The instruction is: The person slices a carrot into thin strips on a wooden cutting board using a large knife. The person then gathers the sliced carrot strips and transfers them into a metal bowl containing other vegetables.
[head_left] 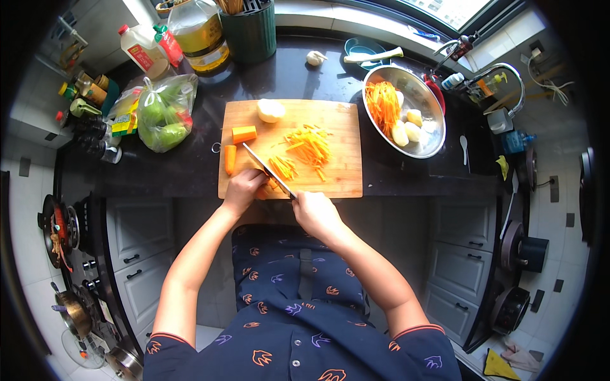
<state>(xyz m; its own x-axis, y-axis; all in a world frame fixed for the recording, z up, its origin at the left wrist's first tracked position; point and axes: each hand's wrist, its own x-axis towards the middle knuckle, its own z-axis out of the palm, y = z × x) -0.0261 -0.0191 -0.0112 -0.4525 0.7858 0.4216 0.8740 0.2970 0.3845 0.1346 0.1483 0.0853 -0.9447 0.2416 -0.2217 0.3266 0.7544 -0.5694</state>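
A wooden cutting board (346,178) lies on the dark counter in front of me. My right hand (316,213) is closed round the handle of a kitchen knife (269,169), whose blade slants up to the left over the board's near part. Close to the blade, my left hand (243,189) presses bent fingers on a carrot (272,186), mostly hidden under them. Cut carrot sticks (284,167) lie just right of the blade, beside a larger pile of carrot strips (309,147). Two carrot chunks (243,134) and a pale peeled round vegetable (271,110) rest on the board's left side.
A steel bowl (433,130) at the right holds carrot strips and several peeled potatoes. Behind it are a peeler-like pale-handled tool (373,56) and a garlic bulb (316,58). A bag of green vegetables (166,117), an oil jug (198,35) and a utensil holder (249,32) stand left.
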